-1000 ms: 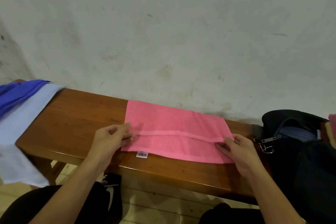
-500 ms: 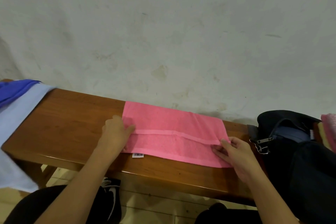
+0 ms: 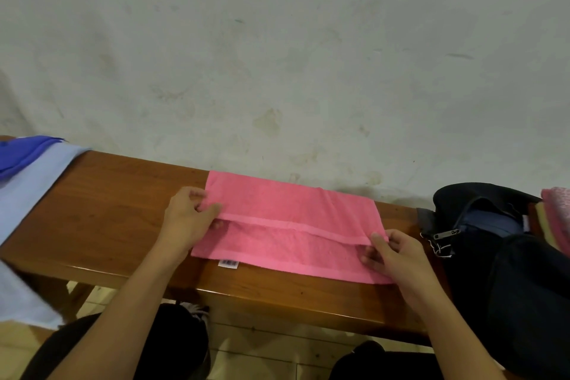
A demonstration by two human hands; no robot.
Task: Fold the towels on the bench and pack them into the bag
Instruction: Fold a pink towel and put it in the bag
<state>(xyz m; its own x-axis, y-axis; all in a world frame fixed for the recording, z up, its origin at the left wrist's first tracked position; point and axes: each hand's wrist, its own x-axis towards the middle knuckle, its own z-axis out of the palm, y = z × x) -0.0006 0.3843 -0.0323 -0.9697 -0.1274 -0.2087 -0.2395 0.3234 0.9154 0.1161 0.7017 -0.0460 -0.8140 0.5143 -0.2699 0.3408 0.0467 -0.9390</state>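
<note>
Bag [image 3: 509, 271] cut off right; label [image 3: 228, 263] unreadable

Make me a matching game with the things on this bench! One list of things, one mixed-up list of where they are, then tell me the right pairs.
Things:
1. pink towel
2. black bag
3. light blue towel
4. white label

Places:
A. hanging over the bench's left end
B. at the bench's right end
C. in the middle, pinched by the left hand and the right hand
D. poking out at the pink towel's near edge

Pairs: 1-C, 2-B, 3-A, 4-D
</note>
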